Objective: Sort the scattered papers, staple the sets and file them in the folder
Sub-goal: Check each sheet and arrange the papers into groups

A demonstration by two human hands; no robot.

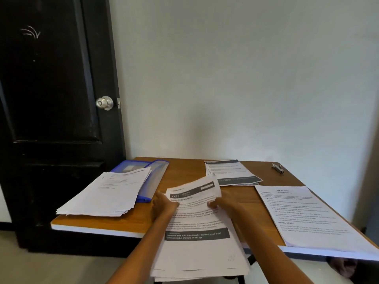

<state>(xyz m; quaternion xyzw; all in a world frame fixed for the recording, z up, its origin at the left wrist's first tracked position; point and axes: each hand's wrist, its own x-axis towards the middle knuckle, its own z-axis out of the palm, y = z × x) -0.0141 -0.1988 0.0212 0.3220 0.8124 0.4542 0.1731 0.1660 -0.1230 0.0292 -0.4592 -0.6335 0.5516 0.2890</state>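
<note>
From the head camera we see the stack of papers [196,238] in the middle, its long axis running from us toward the wall, the dark title band at the far end and the near end hanging past the front edge of the wooden table [184,171]. Our left hand [164,203] holds the stack at its left edge, fingers curled round the sheets. Our right hand [220,202] pinches the right side of the top sheet [194,191], whose far end is lifted and curled up off the stack.

To the left lies a second pile of papers [106,193], turned at an angle with its long axis pointing toward the far right; it rests partly on the blue folder [151,177], which lies open at the table's far left corner beside the black door [51,89]. Beyond our hands, near the wall, a small set of sheets with dark bands [231,172] lies flat. To the right a pile topped by a plain text sheet [303,212] runs along the table's right side, its near corner sticking out over the edge. The stapler [277,168] sits at the far right corner, well apart from both hands.
</note>
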